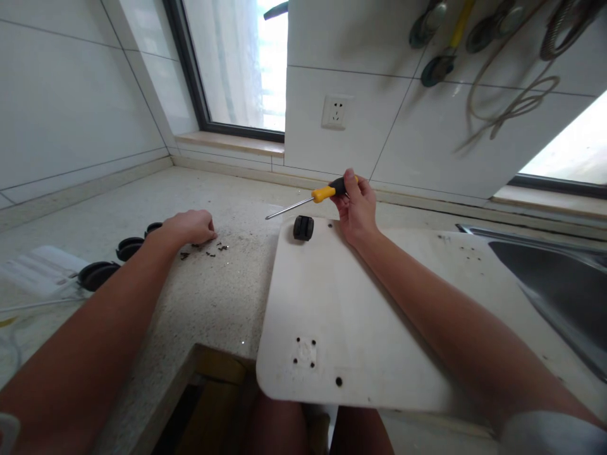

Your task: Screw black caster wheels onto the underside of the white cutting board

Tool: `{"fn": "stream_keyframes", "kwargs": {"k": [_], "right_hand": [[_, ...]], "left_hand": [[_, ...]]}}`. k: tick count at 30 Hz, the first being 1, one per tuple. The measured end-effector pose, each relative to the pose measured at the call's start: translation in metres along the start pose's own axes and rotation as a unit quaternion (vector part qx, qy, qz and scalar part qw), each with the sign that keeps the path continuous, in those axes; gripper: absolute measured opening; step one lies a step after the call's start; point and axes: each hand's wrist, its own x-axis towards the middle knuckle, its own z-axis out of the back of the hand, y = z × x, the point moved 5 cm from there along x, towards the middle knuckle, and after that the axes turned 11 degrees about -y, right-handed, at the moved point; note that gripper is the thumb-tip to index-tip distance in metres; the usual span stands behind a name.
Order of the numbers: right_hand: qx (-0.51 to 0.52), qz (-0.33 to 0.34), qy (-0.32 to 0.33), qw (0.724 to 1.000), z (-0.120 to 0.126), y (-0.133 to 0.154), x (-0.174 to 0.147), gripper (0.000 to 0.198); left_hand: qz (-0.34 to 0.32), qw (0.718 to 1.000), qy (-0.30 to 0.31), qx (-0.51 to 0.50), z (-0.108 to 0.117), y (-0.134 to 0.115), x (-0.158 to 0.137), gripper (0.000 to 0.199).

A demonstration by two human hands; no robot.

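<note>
My right hand (355,205) grips the yellow-and-black handle of a screwdriver (324,193), its metal shaft pointing left above the counter. Below the screwdriver, a black caster wheel (303,228) sits at the far left corner of a white board (327,291). My left hand (192,227) is down on the speckled counter with its fingers curled together; whatever they pinch, if anything, is hidden. Beside those fingers lie several small dark screws (222,247). Four screw holes surround a square mark near the board's front left corner.
More black casters (98,275) stand on the counter behind my left forearm, close to a white plastic piece (45,270) and a cable. A steel sink (559,272) is at the right. The counter (227,303) has a cut-out edge at the front. A socket (337,112) and pipes are on the wall.
</note>
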Motion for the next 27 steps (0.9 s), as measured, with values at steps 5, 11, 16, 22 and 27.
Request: {"fn": "stream_keyframes", "kwargs": {"k": [5, 11, 16, 22, 27], "right_hand": [[0.005, -0.009, 0.012, 1.000, -0.004, 0.000, -0.004, 0.075], [0.012, -0.007, 0.002, 1.000, -0.003, 0.000, -0.004, 0.077], [0.018, -0.002, -0.014, 1.000, -0.001, -0.001, -0.001, 0.079], [0.010, 0.005, -0.015, 1.000, -0.001, -0.001, -0.001, 0.078], [0.006, 0.010, -0.008, 1.000, -0.002, 0.000, -0.002, 0.077]], "left_hand": [[-0.073, 0.993, -0.051, -0.074, 0.026, -0.033, -0.016, 0.039], [-0.137, 0.914, -0.114, -0.364, 0.067, -0.086, -0.054, 0.042], [-0.152, 0.880, -0.135, -0.430, 0.076, -0.098, -0.068, 0.042], [-0.149, 0.866, -0.125, -0.461, 0.076, -0.099, -0.069, 0.041], [-0.142, 0.874, -0.135, -0.445, 0.078, -0.099, -0.071, 0.038]]}}
